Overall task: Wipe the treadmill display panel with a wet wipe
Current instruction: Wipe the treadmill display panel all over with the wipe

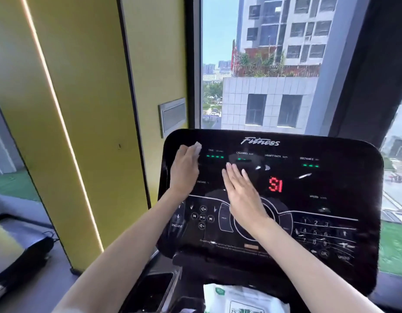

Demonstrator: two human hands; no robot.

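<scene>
Your left hand lies flat on the upper left of the treadmill display panel. Its fingers are straight and together, pressing the one wet wipe against the glossy black face. Only a white corner of the wipe shows past your fingertips.

Your right hand is flat as well, fingers straight and slightly fanned, holding nothing. It is over the middle of the panel, though you cannot tell from here whether it touches.

The word "Fitness" runs across the top of the panel in slanted script. Below it are four headings: TIME, CALORIES, HEART RATE and DISTANCE. There are four green dashes under TIME and three under DISTANCE. INCLINE appears twice on the left, once mid-panel and once by the lower buttons, and SPEED sits on the right. Two red characters glow right of centre (they could be "91" or "S1"). At lower right, the keypad shows 1 to 6, a 0 and OK.

One white pack of wipes with green printing lies on the surface below the panel, its text too blurred to read.
</scene>
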